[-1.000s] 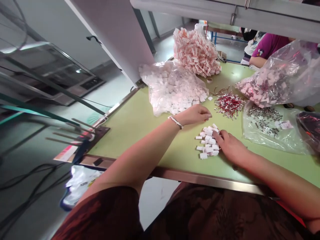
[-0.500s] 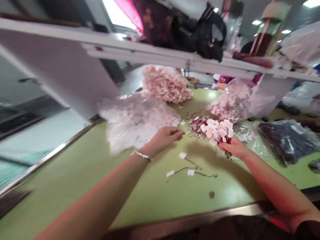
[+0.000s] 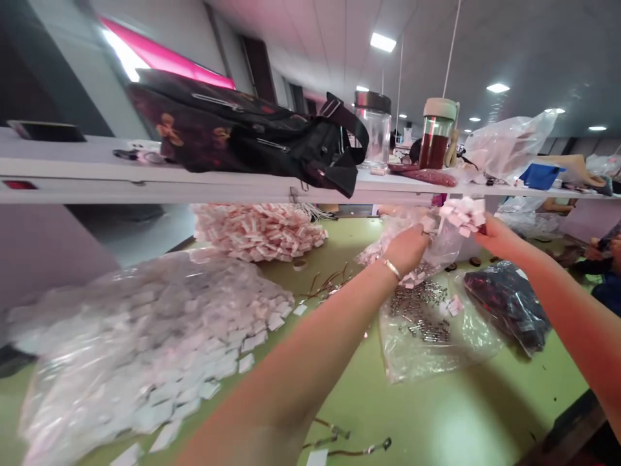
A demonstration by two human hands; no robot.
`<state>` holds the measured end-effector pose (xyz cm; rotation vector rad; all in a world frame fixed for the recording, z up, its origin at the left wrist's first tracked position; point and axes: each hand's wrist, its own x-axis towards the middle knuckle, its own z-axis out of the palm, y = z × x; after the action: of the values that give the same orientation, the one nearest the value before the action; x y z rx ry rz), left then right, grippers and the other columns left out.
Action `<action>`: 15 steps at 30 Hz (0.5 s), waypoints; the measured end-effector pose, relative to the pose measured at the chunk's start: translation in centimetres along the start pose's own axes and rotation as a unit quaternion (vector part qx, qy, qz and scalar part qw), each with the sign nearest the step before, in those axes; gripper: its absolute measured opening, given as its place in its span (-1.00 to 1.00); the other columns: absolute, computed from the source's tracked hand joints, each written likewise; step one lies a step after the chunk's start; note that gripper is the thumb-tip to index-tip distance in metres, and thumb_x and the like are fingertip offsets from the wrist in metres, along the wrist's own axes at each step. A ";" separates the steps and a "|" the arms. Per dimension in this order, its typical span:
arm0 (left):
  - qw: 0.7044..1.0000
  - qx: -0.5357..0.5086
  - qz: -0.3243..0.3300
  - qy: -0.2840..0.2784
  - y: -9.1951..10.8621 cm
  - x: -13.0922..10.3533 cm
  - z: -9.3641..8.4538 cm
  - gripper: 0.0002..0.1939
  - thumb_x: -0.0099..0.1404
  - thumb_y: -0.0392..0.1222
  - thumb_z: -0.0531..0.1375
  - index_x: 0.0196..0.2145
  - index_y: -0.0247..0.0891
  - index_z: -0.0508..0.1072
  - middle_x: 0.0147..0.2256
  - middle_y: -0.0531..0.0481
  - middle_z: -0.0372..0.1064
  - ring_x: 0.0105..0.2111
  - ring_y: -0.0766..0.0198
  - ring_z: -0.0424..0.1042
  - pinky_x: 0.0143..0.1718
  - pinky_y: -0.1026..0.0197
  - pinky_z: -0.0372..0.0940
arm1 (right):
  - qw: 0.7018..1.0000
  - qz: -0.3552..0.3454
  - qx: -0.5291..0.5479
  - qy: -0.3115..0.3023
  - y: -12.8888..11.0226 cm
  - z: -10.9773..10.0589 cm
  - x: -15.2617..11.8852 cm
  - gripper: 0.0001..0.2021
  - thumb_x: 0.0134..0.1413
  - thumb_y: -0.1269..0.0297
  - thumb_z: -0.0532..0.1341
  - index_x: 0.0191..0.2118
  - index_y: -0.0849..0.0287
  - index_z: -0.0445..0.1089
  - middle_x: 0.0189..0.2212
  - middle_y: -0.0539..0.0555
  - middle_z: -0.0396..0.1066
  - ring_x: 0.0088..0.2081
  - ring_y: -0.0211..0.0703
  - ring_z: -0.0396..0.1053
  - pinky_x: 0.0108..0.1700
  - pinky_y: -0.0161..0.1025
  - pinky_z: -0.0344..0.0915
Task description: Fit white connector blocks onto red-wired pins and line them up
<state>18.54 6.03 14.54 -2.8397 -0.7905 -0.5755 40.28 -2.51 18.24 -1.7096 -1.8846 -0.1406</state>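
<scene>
My right hand (image 3: 495, 234) grips a bunch of wires with white-pink tags (image 3: 464, 215), raised just below the shelf edge. Close on its left, my left hand (image 3: 407, 248) has its fingers pinched at the clear plastic bag of pink tagged pieces (image 3: 378, 249); what is between the fingertips is too small to tell. Small metal parts (image 3: 427, 310) lie on a clear bag below my hands. Several brown wires (image 3: 330, 285) lie left of my left forearm, and a few tagged wires (image 3: 359, 451) lie at the bottom.
A large bag of white tags (image 3: 160, 323) covers the left of the green table (image 3: 412, 421). Behind it sits a pink-white pile (image 3: 257, 233). The shelf (image 3: 218, 188) holds a black bag (image 3: 242, 136), a jar and a bottle (image 3: 434, 139). A dark packet (image 3: 507, 301) lies right; another person's hand (image 3: 596, 249) shows.
The view has tilted up and shifted. Both hands have moved forward to the pink bag, my right still carrying the tagged bunch. My left hand is now close to it.
</scene>
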 end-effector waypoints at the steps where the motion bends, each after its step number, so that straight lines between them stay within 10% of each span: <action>1: 1.000 0.000 0.010 0.008 0.1 -0.7 0.5 -0.73 0.31 -0.41 -0.02 -0.16 -0.31 0.44 -0.13 -0.17 0.29 -0.18 0.15 0.37 -0.19 0.15 0.30 | 0.995 -0.005 -0.086 -0.039 0.0 0.5 1.3 -0.61 0.00 0.40 0.12 0.01 0.29 0.33 -0.10 0.26 0.40 -0.12 0.02 0.36 -0.08 -0.11 0.26; 4: 0.999 -0.009 0.039 0.028 0.7 -2.9 1.7 -0.73 0.35 -0.37 -0.04 -0.16 -0.28 0.43 -0.09 -0.17 0.24 -0.11 0.13 0.30 -0.21 0.16 0.31 | 0.954 0.007 -0.239 -0.179 -0.9 3.3 5.3 -0.42 -0.06 0.48 0.18 0.17 0.25 0.21 0.05 0.34 0.32 -0.06 0.06 0.38 -0.05 -0.12 0.25; 9: 0.996 -0.019 -0.054 0.075 0.2 -3.0 1.4 -0.58 0.28 -0.42 0.00 0.08 -0.22 0.29 -0.07 -0.20 0.20 -0.10 0.09 0.29 -0.25 0.15 0.33 | 0.934 0.005 -0.240 -0.265 -3.8 7.6 10.6 -0.75 -0.20 0.45 0.29 -0.26 0.19 0.50 -0.31 0.21 0.50 -0.20 0.08 0.44 -0.12 -0.07 0.30; 15: 0.999 0.015 -0.031 0.026 -2.3 -2.8 -1.0 -0.77 0.20 -0.44 0.07 -0.24 -0.30 0.45 -0.20 -0.19 0.28 -0.24 0.10 0.35 -0.32 0.14 0.32 | 0.930 -0.024 -0.190 -0.313 -1.9 4.8 9.4 -0.82 -0.21 0.49 0.24 -0.43 0.10 0.49 -0.43 0.04 0.51 -0.34 -0.07 0.41 -0.26 -0.17 0.34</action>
<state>14.83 6.43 14.38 -2.7702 -0.8736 -0.6384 36.83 7.56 19.38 -2.1478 -2.4879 0.0332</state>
